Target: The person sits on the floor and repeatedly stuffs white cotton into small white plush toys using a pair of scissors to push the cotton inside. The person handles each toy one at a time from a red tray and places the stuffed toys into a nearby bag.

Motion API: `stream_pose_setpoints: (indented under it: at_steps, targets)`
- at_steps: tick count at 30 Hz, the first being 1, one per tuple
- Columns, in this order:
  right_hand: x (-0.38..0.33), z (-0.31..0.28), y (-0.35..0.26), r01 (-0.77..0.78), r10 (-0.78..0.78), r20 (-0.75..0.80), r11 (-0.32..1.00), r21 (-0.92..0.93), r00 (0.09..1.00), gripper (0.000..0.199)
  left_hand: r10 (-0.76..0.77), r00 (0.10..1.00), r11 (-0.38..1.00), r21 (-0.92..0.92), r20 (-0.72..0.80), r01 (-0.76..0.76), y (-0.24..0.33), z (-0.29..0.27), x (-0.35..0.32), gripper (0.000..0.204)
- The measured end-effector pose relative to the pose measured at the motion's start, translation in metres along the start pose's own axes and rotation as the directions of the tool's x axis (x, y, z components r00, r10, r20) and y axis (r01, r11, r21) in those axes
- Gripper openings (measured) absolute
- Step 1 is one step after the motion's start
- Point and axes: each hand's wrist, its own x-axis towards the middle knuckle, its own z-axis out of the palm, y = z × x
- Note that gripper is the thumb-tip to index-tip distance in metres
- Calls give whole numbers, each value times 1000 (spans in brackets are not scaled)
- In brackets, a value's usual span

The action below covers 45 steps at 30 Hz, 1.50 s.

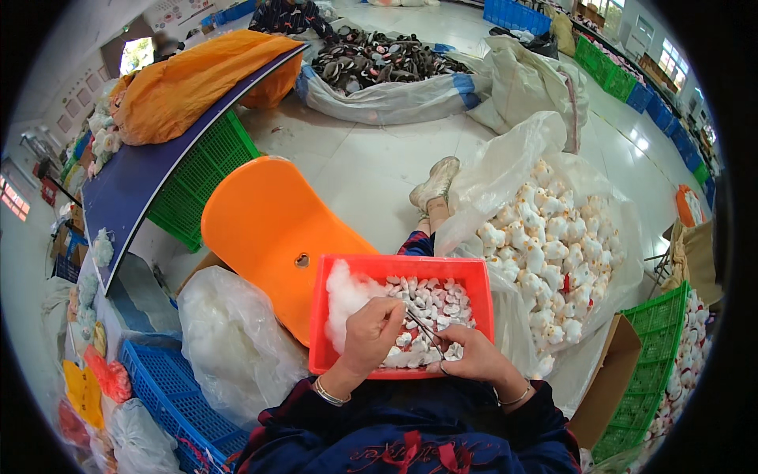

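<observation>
On my lap rests a red plastic tray [319, 316] with white fluffy stuffing [349, 294] on its left side and many small white fabric pieces [450, 304] across the rest. My left hand [371, 336] is closed in a pinch above the stuffing; what its fingers hold, if anything, is hidden. In my right hand [478, 355], low at the tray's right front, is a pair of slim dark metal forceps [422, 325], its tips pointing up and left toward my left hand. A small white piece is close to the right fingertips; whether they grip it I cannot tell.
An orange plastic chair [260, 217] stands ahead left, beside a clear bag of stuffing [229, 347] and a blue crate [166, 395]. At right lies an open bag of white plush toys [545, 253], near a green crate [651, 371]. A sack of dark pieces [387, 107] lies farther off.
</observation>
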Motion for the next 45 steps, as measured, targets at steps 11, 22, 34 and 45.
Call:
stream_pose_setpoints:
  at_steps: [11,22,34,45]
  targets:
    - [2,1,-3,113,-224,-137,824,-555,965,53,-364,918,932,60,157,359,-10,-7,-4,23]
    - [-6,-31,-6,142,-119,90,939,-313,989,36,-378,695,728,-267,612,631,-5,-22,10,26]
    - [-34,-48,-9,-62,69,132,996,-62,989,39,-268,565,769,-181,781,614,-6,-42,34,9]
    - [-19,-53,-28,36,-24,39,935,-354,999,31,-449,514,610,-169,731,774,0,-24,39,14]
